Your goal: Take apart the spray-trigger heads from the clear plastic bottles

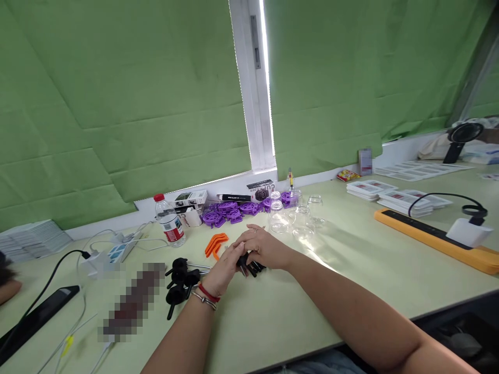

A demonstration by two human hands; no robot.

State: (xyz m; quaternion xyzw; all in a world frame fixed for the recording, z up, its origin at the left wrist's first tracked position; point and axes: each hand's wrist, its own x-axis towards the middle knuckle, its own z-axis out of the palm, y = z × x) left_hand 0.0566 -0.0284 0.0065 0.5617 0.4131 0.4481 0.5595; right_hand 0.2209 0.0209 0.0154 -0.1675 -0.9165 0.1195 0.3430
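Observation:
My left hand (226,264) and my right hand (271,250) meet over the middle of the table, with fingers overlapping. Between them, partly covered, is a black plastic part (242,261); my left fingers are closed about it. My right fingers curl inward right above several small black pieces (256,268), and what they pinch is hidden. Just left of my left wrist lie black holders with metal rods (180,280). Bent orange strips (215,244) lie behind my left hand. Further back are purple plastic parts (228,213) in a heap.
Clear glass cups (302,223) stand behind my right hand. A water bottle (169,221) and small boxes (191,205) are at the back left. Cables and a black phone-like slab (39,322) lie left. At right are an orange power strip (436,236) and card stacks (405,202).

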